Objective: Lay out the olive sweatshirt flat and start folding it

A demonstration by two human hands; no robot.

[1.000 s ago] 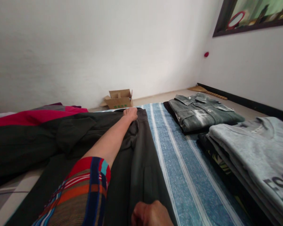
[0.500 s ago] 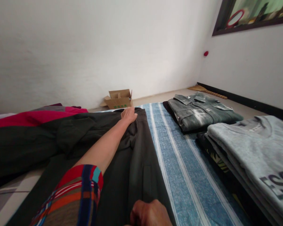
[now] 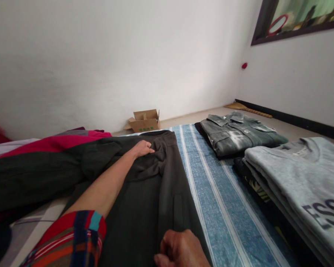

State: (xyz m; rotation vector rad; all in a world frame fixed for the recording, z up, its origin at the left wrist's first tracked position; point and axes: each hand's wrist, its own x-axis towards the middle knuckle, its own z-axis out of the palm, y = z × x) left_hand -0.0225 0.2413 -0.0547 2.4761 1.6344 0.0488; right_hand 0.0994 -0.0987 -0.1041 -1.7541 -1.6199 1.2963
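A dark olive cloth garment lies on a blue-and-white striped mat. At its twelve o'clock, the left hand, half-curled, grips a fold; at six o'clock, the clenched right hand holds its edge.

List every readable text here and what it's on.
"ESS": large dark print on the folded grey T-shirt, cut off at the frame edge, so more may follow.
Green marks on the cardboard box: too small to read.
Neck label on the T-shirt: too blurred to read.

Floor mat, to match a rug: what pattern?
The floor mat is blue with white stripes; head view.
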